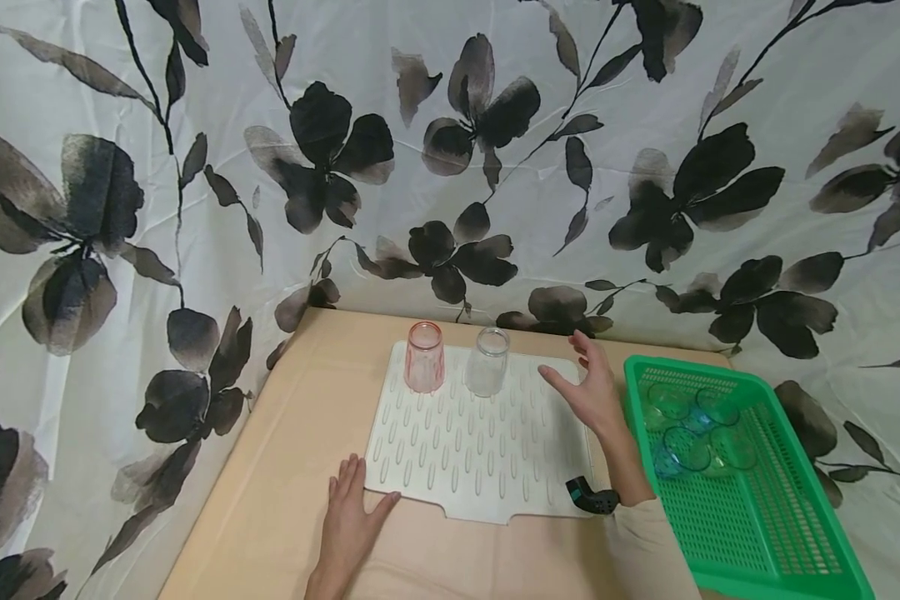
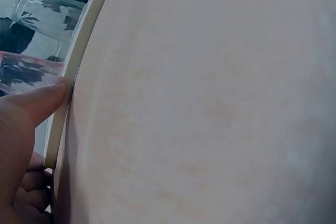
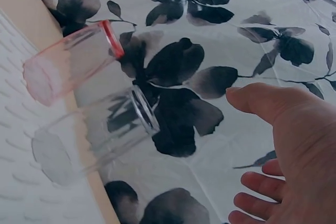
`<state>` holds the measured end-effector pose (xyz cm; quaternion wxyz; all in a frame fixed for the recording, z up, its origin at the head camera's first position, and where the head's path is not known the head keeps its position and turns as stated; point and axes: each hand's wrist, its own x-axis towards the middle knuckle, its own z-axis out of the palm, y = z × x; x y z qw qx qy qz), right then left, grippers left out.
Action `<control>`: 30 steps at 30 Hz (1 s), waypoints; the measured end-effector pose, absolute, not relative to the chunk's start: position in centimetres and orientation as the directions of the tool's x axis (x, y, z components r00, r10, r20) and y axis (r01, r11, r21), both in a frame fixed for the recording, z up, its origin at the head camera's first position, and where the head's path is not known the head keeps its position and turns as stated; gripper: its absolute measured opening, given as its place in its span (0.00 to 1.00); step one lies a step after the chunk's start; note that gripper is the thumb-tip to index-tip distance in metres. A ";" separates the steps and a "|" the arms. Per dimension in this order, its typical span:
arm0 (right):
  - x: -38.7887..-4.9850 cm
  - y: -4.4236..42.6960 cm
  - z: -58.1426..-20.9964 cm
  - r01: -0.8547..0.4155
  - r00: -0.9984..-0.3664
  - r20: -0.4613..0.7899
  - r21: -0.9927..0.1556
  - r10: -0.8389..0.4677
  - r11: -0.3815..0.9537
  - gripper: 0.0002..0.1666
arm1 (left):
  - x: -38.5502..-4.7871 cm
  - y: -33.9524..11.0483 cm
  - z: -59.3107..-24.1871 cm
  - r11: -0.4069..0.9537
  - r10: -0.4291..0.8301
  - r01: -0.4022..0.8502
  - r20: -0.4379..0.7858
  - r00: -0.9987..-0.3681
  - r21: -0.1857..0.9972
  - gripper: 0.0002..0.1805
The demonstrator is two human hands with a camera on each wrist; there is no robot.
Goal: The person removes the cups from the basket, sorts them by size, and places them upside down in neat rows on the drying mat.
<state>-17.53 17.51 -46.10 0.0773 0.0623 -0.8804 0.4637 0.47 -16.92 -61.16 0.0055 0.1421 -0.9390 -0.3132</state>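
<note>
On a white ribbed drainer tray [image 1: 487, 471] stand a pink-tinted glass [image 1: 424, 362] and a clear glass [image 1: 487, 367], side by side near its far edge. My left hand [image 1: 347, 518] rests at the tray's near left corner, thumb against the tray edge and fingers extended along its side. To the right of the clear glass, my right hand [image 1: 591, 390] hovers near the tray's far right corner. Its thumb and fingers are spread apart, with nothing between them. In the right wrist view a gap separates the hand [image 3: 294, 140] from the clear glass [image 3: 94, 140].
A green plastic basket [image 1: 727, 537] stands to the right of the tray, close beside my right forearm. Several blue and green tinted glasses [image 1: 686, 450] are grouped in its far part. Behind the table [image 1: 285, 467] hangs a floral curtain [image 1: 390, 50].
</note>
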 end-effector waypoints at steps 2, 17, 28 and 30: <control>-17.2 18.3 -46.0 -0.171 -0.981 0.190 -0.802 -0.027 0.572 0.51 | 0.5 -16.9 -61.1 0.766 -0.269 -0.260 -0.075 -0.960 0.588 0.54; -14.8 24.8 -45.5 -0.085 -0.991 0.131 -0.706 0.011 0.703 0.52 | 0.6 -16.9 -60.9 0.757 -0.265 -0.268 -0.095 -0.959 0.595 0.54; -13.6 29.3 -46.4 -0.026 -0.993 0.106 -0.663 0.059 0.748 0.53 | 0.5 -16.9 -60.7 0.760 -0.260 -0.267 -0.100 -0.960 0.593 0.54; -13.3 29.8 -46.5 -0.014 -0.994 0.088 -0.651 0.057 0.759 0.53 | 0.5 -16.9 -60.7 0.762 -0.258 -0.265 -0.098 -0.961 0.591 0.54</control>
